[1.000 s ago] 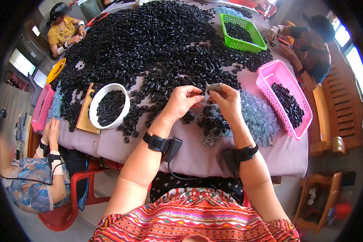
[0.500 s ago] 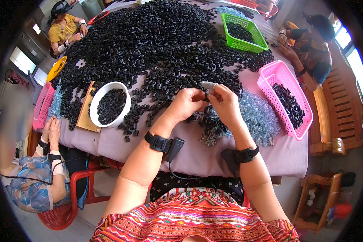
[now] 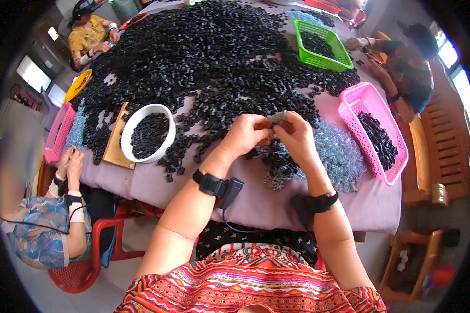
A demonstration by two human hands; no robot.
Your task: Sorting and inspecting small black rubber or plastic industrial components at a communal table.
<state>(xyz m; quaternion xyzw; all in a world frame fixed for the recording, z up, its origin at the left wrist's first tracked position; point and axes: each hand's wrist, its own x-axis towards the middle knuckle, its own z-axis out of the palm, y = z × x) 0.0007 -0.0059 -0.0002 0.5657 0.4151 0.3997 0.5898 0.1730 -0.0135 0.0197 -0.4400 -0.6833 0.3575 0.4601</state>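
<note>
Over the near edge of a heap of small black plastic pieces (image 3: pixel 222 99), my left hand (image 3: pixel 247 135) and my right hand (image 3: pixel 296 137) meet with their fingertips pinched together. Whatever lies between the fingertips is too small and too covered to make out. A grey finger cover (image 3: pixel 278 118) sits on a finger of my right hand. Just beyond and beside that hand lies a pile of shiny, silvery, coil-like pieces (image 3: pixel 339 159), with some black pieces mixed in at its left. Both my wrists wear black straps with small boxes.
A white bowl (image 3: pixel 169 142) of black pieces stands left, against a wooden board (image 3: pixel 115 151). Right are a pink basket (image 3: pixel 351 112) and a green basket (image 3: pixel 308 59), both holding black pieces. Co-workers sit around the cloth-covered table (image 3: pixel 357 211); a red chair (image 3: pixel 102 235) is at lower left.
My fingers have shifted slightly and the grey-covered finger now bends over the pinch. The whole view has moved a little. The right-hand co-worker's hands have moved apart.
</note>
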